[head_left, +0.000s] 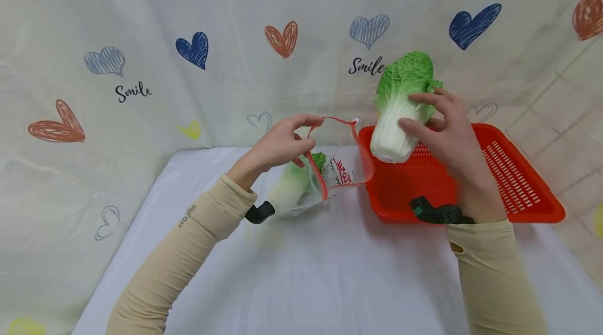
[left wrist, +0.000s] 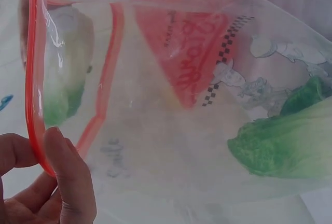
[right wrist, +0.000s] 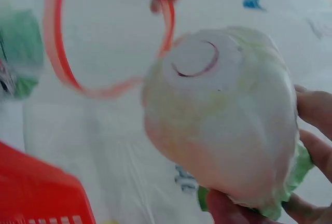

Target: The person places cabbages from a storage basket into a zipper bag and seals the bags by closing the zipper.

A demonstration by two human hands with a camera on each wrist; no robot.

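Left hand (head_left: 285, 141): pinching the red-edged rim of a clear plastic bag (head_left: 341, 170) between thumb and fingers, at the widely gaping mouth.
Right hand (head_left: 452, 125): gripping a plump green-and-white Chinese cabbage (head_left: 394, 138) from its right side with thumb and spread fingers.
Held cabbage: raised over the left part of a red plastic basket (head_left: 400, 188), just right of the bag's mouth, well apart from the left hand; tilted, leafy end up.
Cabbage surface: crinkled bright green above, smooth and pale below, marked on the rounded base with a dark reddish arc.
Bag film: thin, see-through, printed with a red triangle, lettering and black checks.
Bagged second cabbage (head_left: 289, 186): lying inside, leafy end toward the opening.
Basket: rigid, flared, pierced with slots.
Tabletop (head_left: 306, 272): covered in white cloth.
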